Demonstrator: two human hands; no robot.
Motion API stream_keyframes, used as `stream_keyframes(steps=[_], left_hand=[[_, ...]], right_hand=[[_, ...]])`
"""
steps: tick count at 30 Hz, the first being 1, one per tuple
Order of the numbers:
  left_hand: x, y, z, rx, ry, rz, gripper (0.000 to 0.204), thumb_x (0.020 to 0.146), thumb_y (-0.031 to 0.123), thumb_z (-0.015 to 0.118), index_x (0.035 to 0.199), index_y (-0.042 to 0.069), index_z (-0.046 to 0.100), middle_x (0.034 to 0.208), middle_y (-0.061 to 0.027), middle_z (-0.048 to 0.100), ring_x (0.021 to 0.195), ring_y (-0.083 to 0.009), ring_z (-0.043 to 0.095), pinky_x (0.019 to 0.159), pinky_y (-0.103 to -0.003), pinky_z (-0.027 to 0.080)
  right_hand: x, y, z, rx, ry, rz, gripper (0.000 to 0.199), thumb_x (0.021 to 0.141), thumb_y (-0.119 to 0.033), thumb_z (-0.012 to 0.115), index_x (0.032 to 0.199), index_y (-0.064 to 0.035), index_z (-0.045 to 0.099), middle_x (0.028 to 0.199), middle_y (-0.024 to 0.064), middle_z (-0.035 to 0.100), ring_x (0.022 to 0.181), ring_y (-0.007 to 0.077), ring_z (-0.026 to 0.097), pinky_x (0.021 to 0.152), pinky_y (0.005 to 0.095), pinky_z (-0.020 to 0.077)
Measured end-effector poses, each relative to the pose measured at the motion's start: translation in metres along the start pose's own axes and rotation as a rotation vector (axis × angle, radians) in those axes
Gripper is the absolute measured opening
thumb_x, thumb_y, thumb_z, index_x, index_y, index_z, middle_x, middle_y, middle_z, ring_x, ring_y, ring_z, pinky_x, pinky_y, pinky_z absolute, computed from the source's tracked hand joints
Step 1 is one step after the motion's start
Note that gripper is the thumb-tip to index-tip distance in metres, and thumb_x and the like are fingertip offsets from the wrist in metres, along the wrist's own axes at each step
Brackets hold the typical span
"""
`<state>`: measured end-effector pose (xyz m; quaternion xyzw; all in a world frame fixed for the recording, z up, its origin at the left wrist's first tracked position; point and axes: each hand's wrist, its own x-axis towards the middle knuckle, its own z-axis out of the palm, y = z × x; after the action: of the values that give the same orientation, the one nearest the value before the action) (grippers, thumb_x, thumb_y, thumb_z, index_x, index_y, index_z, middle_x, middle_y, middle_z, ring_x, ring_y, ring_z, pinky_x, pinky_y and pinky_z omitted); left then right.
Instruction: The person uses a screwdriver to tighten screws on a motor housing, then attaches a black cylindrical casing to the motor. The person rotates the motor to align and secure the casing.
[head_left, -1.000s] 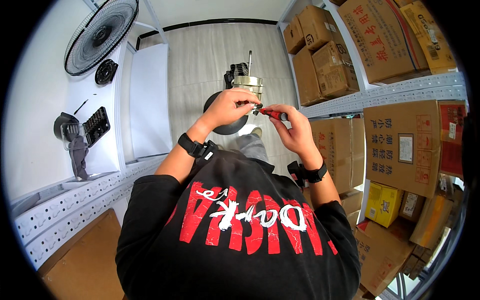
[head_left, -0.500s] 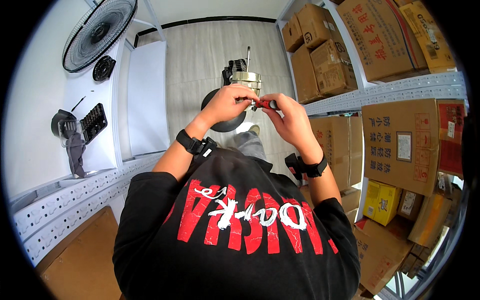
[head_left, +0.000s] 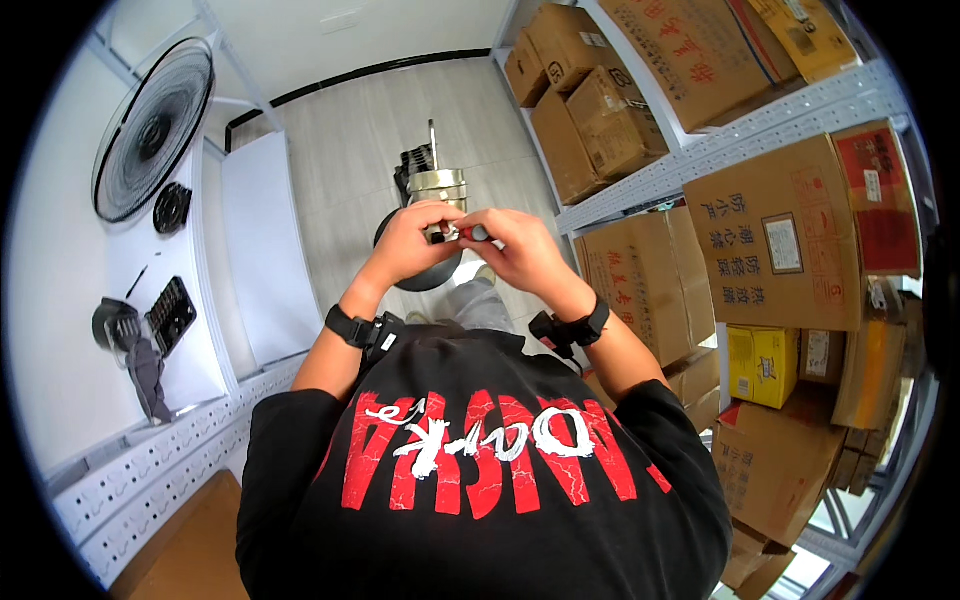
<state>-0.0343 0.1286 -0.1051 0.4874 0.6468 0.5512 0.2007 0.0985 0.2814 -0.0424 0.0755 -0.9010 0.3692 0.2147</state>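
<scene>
My right hand (head_left: 522, 250) is closed around a screwdriver with a red and black handle (head_left: 474, 234). Close against it, my left hand (head_left: 408, 245) pinches a small dark and shiny piece (head_left: 437, 236); its kind is too small to tell. The two hands meet at the tool's tip. Just beyond them stands a brass-coloured metal motor housing (head_left: 438, 182) with a thin shaft (head_left: 433, 145) pointing away. Black parts (head_left: 408, 172) sit at its left side. Under the hands, partly hidden, is a round black base (head_left: 430, 277).
On the white shelf at left are a fan grille (head_left: 153, 135), a black round part (head_left: 172, 208), a bit set (head_left: 171, 313) and a grey cloth (head_left: 147, 378). Cardboard boxes (head_left: 770, 240) fill the right-hand rack (head_left: 690, 165). A white panel (head_left: 265, 250) stands left of the floor.
The whole view has shifted, with the shelves and motor lying further left. My hands have drawn closer together, and the small piece in my left fingers now shows beside the screwdriver.
</scene>
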Motion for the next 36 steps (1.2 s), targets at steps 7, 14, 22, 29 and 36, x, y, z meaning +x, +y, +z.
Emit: stream_keyframes(steps=[7, 14, 22, 29, 36], left_hand=[[0.0, -0.002, 0.012, 0.008, 0.16, -0.063, 0.031, 0.068, 0.011, 0.086, 0.092, 0.007, 0.068, 0.091, -0.0011, 0.067, 0.077, -0.0156, 0.059, 0.073, -0.029, 0.05], [0.001, -0.007, 0.014, 0.019, 0.202, 0.047, 0.021, 0.07, 0.008, 0.084, 0.084, 0.006, 0.068, 0.078, -0.0027, 0.066, 0.068, -0.0165, 0.059, 0.066, -0.029, 0.049], [0.0, -0.014, 0.006, -0.021, 0.088, 0.053, 0.016, 0.075, 0.001, 0.077, 0.088, 0.004, 0.068, 0.091, -0.0051, 0.069, 0.082, -0.0178, 0.063, 0.075, -0.03, 0.051], [0.002, 0.001, 0.008, -0.022, 0.171, 0.097, 0.032, 0.072, 0.014, 0.085, 0.099, 0.007, 0.071, 0.091, -0.0031, 0.069, 0.084, -0.0188, 0.061, 0.078, -0.031, 0.051], [0.0, -0.004, 0.002, -0.165, 0.124, 0.003, 0.021, 0.072, 0.001, 0.08, 0.088, 0.003, 0.067, 0.089, -0.0044, 0.068, 0.085, -0.0159, 0.064, 0.079, -0.03, 0.051]], right_hand=[[-0.003, 0.007, 0.011, -0.102, 0.13, 0.046, 0.026, 0.076, -0.014, 0.079, 0.086, -0.0047, 0.056, 0.069, 0.011, 0.057, 0.063, 0.0336, 0.059, 0.057, 0.042, 0.0466], [0.011, -0.004, 0.004, -0.043, 0.057, -0.007, 0.034, 0.074, -0.019, 0.082, 0.091, -0.0049, 0.057, 0.073, 0.0094, 0.059, 0.065, 0.0313, 0.059, 0.059, 0.0416, 0.0468], [0.011, 0.001, -0.01, 0.16, -0.132, 0.033, 0.023, 0.082, -0.009, 0.072, 0.103, -0.0057, 0.064, 0.083, 0.0125, 0.065, 0.076, 0.0336, 0.064, 0.069, 0.0411, 0.0512], [0.015, -0.007, 0.0, 0.007, 0.0, 0.036, 0.026, 0.073, -0.014, 0.081, 0.089, -0.0049, 0.063, 0.075, 0.0101, 0.061, 0.065, 0.0299, 0.061, 0.059, 0.0376, 0.0491], [0.021, -0.016, -0.007, 0.23, -0.094, 0.136, 0.025, 0.081, -0.009, 0.076, 0.105, -0.0054, 0.067, 0.087, 0.0112, 0.067, 0.077, 0.0266, 0.067, 0.069, 0.035, 0.0533]])
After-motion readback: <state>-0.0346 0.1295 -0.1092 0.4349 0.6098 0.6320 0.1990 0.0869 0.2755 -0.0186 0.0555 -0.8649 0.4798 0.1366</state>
